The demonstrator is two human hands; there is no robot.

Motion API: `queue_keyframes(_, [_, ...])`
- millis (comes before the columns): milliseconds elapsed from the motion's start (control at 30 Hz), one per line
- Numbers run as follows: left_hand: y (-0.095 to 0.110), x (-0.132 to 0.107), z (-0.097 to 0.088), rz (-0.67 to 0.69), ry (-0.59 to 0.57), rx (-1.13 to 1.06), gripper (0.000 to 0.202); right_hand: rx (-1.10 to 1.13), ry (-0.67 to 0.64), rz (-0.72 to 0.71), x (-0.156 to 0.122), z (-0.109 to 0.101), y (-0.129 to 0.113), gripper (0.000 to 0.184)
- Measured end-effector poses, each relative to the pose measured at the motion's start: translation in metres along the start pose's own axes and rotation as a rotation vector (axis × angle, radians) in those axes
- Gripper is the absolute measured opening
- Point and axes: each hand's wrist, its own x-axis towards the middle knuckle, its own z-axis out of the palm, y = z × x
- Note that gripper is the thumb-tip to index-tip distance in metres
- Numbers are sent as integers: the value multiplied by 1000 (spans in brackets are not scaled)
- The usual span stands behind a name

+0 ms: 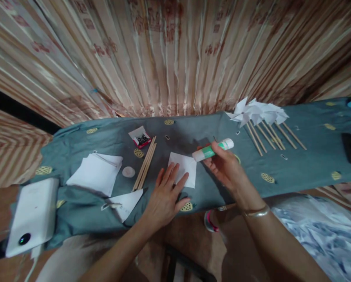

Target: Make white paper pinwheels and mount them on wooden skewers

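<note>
The right hand (227,166) is closed around a green-and-white glue stick (207,152), thumb along its top, and holds it at a slant just beside a square of white paper (190,166). The left hand (165,197) lies palm down with its fingers spread over that square, gripping nothing, its fingertips resting on the sheet. Left of this hand is a bundle of wooden sticks (145,166), with an open red-and-white box (140,138) of small shiny pieces near their far ends. A whitish disc (128,171) sits between the sticks and a stack of white paper (94,172); a pointed paper piece (130,205) lies nearer the person. At far left rests a white power bank (34,215) with a cable plugged in. Over to the right, white paper pinwheels (259,111) on wooden sticks lie in an overlapping row on the pineapple-print tablecloth (206,127), before a striped curtain (187,58).
</note>
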Motion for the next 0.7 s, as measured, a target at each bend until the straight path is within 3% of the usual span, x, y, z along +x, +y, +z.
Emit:
queue_keyframes(167, [4,5,2,-46,-68,-14,65,-399,-28,-222,-7,10,10,24])
queue_keyframes(333, [3,4,3,-61,-113,-46,67,-682,-80,-287,-11,19,16,20])
queue_keyframes(700, [3,1,3,-68,-107,-108,66,-951,-138,-368,-11,20,24,22])
